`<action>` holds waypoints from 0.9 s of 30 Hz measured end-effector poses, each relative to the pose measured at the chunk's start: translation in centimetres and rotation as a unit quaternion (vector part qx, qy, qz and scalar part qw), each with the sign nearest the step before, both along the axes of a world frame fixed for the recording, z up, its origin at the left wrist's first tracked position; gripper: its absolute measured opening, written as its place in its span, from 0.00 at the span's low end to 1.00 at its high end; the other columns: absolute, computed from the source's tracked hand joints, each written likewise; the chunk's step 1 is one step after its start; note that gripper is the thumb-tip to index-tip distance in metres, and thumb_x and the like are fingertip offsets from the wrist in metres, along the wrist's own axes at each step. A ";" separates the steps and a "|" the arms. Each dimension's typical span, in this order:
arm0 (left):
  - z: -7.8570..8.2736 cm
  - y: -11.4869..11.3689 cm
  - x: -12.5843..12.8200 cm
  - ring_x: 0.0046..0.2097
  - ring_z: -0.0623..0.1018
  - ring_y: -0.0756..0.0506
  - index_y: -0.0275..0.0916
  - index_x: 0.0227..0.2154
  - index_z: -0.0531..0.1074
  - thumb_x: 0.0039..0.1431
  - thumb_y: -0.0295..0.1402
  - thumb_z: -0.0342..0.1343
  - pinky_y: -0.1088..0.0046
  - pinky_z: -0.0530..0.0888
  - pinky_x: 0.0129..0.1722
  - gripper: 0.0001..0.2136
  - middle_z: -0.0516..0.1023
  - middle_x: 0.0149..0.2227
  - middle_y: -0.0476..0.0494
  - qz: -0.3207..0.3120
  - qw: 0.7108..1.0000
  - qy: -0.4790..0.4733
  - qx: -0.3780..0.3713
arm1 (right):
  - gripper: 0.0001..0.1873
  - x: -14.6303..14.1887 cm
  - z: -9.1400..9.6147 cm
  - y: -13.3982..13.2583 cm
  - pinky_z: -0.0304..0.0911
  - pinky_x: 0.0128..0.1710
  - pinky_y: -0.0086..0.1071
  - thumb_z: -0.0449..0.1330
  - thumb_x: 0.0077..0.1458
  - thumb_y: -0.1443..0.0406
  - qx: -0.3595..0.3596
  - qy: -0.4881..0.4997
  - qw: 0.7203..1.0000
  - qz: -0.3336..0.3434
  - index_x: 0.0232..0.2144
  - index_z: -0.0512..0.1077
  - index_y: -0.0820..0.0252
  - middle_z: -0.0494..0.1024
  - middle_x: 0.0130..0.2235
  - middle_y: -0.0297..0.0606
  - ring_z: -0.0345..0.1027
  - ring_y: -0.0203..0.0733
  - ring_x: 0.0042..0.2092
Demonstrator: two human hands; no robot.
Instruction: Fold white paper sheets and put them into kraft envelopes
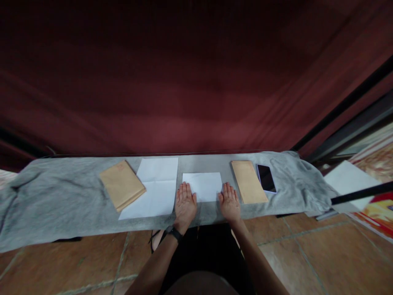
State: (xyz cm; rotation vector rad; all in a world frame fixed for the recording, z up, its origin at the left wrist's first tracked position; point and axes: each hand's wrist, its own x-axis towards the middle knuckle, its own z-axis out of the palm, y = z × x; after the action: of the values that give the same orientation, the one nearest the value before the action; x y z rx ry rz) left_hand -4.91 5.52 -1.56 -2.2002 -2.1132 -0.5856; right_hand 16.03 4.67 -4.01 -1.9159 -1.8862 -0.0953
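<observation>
A small white sheet of paper [204, 186], perhaps folded, lies flat on the grey cloth in front of me. At its left edge rests my left hand [186, 205], palm down with the fingers stretched out flat. My right hand [230, 203] lies the same way by the sheet's lower right corner. Both hands are empty. Left of them is a larger white sheet [159, 190] with a crease across its middle. Brown envelopes [121, 182] overlap that sheet's left side. To the right of my right hand lie more brown envelopes [248, 182], narrow and stacked.
A phone [266, 178] with a dark screen lies beside the right envelopes. Grey cloth [67, 196] covers the long narrow surface. Dark red fabric [196, 102] hangs behind it. Dark bars and printed sheets [380, 213] stand at the right, above the tiled floor [291, 254].
</observation>
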 end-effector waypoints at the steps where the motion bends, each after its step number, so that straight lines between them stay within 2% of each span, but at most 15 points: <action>1: -0.1 -0.1 -0.1 0.70 0.58 0.35 0.22 0.67 0.54 0.71 0.35 0.39 0.51 0.59 0.68 0.28 0.58 0.68 0.23 0.001 1.000 -0.002 0.004 | 0.30 0.1 0.0 0.0 0.51 0.66 0.50 0.41 0.71 0.59 0.003 0.009 1.000 -0.005 0.67 0.59 0.69 0.62 0.67 0.54 0.56 0.53 0.68; 4: -0.2 -0.1 -0.3 0.71 0.56 0.35 0.23 0.67 0.55 0.71 0.37 0.38 0.49 0.58 0.68 0.28 0.58 0.68 0.23 0.002 1.000 -0.003 0.017 | 0.29 0.3 0.2 0.3 0.53 0.66 0.50 0.40 0.70 0.60 0.015 0.046 0.999 -0.011 0.66 0.59 0.69 0.63 0.67 0.53 0.55 0.51 0.68; 6: 0.1 0.1 0.0 0.71 0.55 0.36 0.24 0.67 0.55 0.71 0.36 0.38 0.51 0.56 0.69 0.27 0.58 0.69 0.26 -0.013 1.000 0.002 0.013 | 0.29 0.1 0.7 0.9 0.53 0.66 0.50 0.40 0.70 0.61 0.021 0.068 0.997 0.007 0.67 0.60 0.67 0.63 0.67 0.52 0.53 0.50 0.69; 10: 0.9 1.6 1.4 0.72 0.53 0.39 0.26 0.67 0.55 0.71 0.34 0.38 0.56 0.56 0.70 0.26 0.55 0.70 0.31 -0.087 0.996 0.019 -0.026 | 0.28 -1.6 1.8 2.8 0.54 0.66 0.51 0.41 0.70 0.61 0.012 0.087 0.992 0.093 0.66 0.61 0.65 0.63 0.67 0.50 0.54 0.48 0.69; 15: 1.1 4.1 3.0 0.72 0.53 0.40 0.30 0.68 0.56 0.69 0.29 0.38 0.53 0.54 0.70 0.26 0.58 0.70 0.34 -0.140 0.987 0.038 -0.072 | 0.27 -4.4 2.4 5.5 0.54 0.67 0.50 0.39 0.71 0.63 -0.023 0.067 0.981 0.179 0.63 0.66 0.66 0.68 0.65 0.50 0.57 0.47 0.68; 21: 0.8 5.8 2.4 0.72 0.51 0.39 0.28 0.68 0.55 0.68 0.29 0.39 0.51 0.49 0.70 0.27 0.56 0.70 0.33 -0.173 0.979 0.060 -0.086 | 0.26 -5.1 2.2 7.2 0.49 0.68 0.48 0.42 0.72 0.61 -0.051 0.013 0.987 0.150 0.64 0.64 0.63 0.64 0.67 0.46 0.55 0.48 0.69; 27: 0.9 6.2 1.6 0.72 0.52 0.40 0.29 0.68 0.56 0.69 0.35 0.40 0.52 0.46 0.71 0.27 0.53 0.71 0.33 -0.152 0.984 0.057 -0.079 | 0.27 -4.9 1.5 7.3 0.48 0.68 0.49 0.43 0.71 0.60 -0.034 -0.010 0.992 0.118 0.67 0.60 0.65 0.62 0.68 0.46 0.55 0.52 0.68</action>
State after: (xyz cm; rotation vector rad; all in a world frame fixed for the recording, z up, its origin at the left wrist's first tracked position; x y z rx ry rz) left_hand -3.35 11.76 -0.61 -2.5977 -1.8418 -0.3010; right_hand 11.17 11.98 -2.51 -1.7242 -2.1397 0.0246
